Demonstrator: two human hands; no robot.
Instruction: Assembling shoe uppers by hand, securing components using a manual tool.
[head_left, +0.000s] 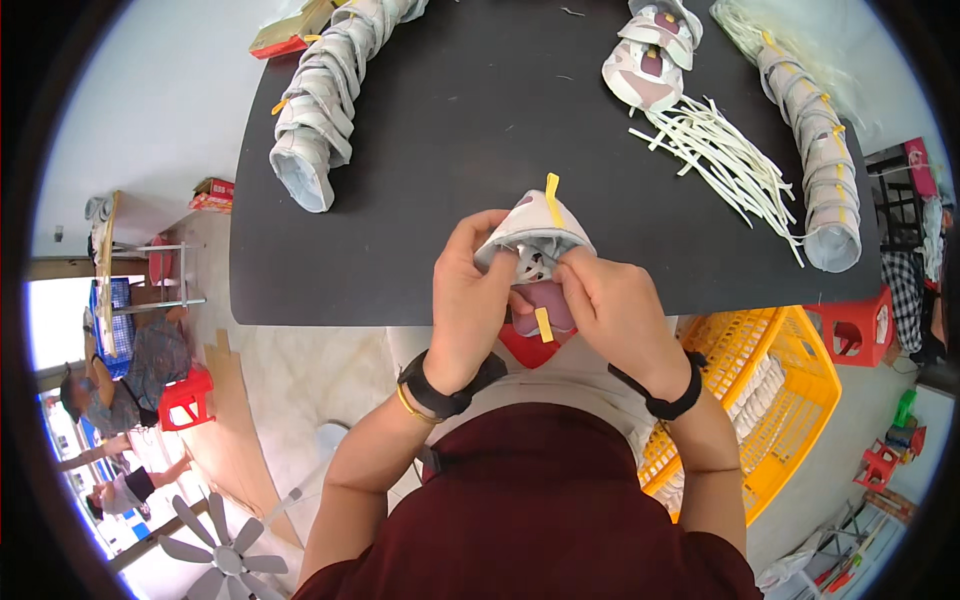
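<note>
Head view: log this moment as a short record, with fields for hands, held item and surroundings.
Left hand: holds left side of shoe upper
Right hand: holds its right side
Held item: pale and mauve, yellow tabs
Table: black; left nested row, right nested row, pale strips
Person's right: yellow crate with pale items

Head-worn fisheye, facing down, near, over both hands [462, 298]

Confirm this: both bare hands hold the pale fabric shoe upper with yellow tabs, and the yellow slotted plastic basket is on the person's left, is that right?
No: the head view shows the yellow plastic basket on the right. The left hand and right hand do hold the pale shoe upper.
</note>
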